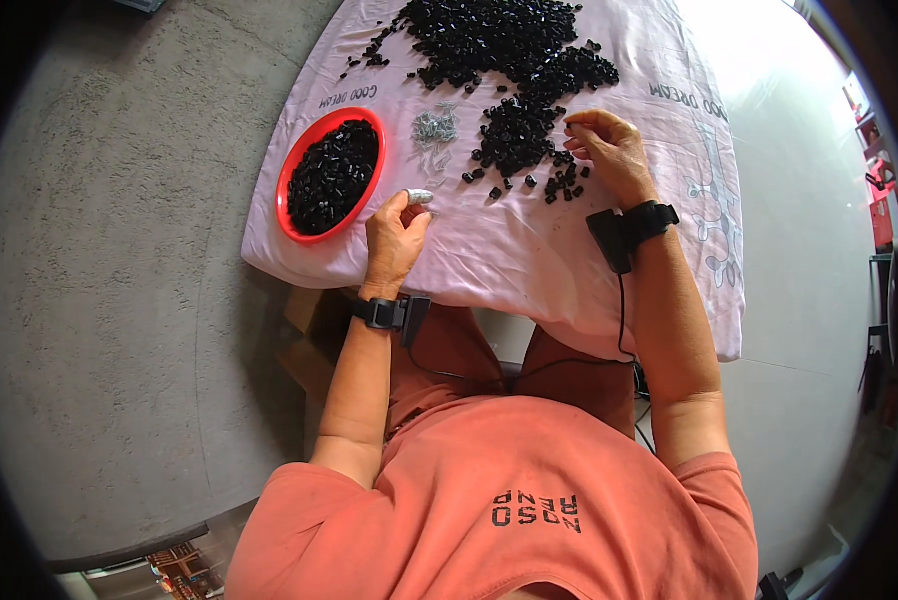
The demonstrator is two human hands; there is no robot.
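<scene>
On the cloth-covered desk (pixel 529 260), your left hand (pixel 397 238) pinches a small silvery piece (pixel 419 196), your right hand's (pixel 614 152) fingers curl over loose black pieces (pixel 514 135); red bowl (pixel 331 175) looks roughly full, yet a large heap (pixel 489 40) remains

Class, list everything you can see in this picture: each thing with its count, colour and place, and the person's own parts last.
Cloth: one, pale pink, spread over the work surface.
Bowl: one, red, on the cloth's left, full of black pieces.
Loose black pieces: too many to count, heaped at the cloth's top and middle.
Metal bits: small silvery pile, right of the bowl.
Floor: grey concrete, left.
Wrist bands: two, black.
Left hand: pinches a silvery piece.
Right hand: fingertips at the black pieces.
</scene>
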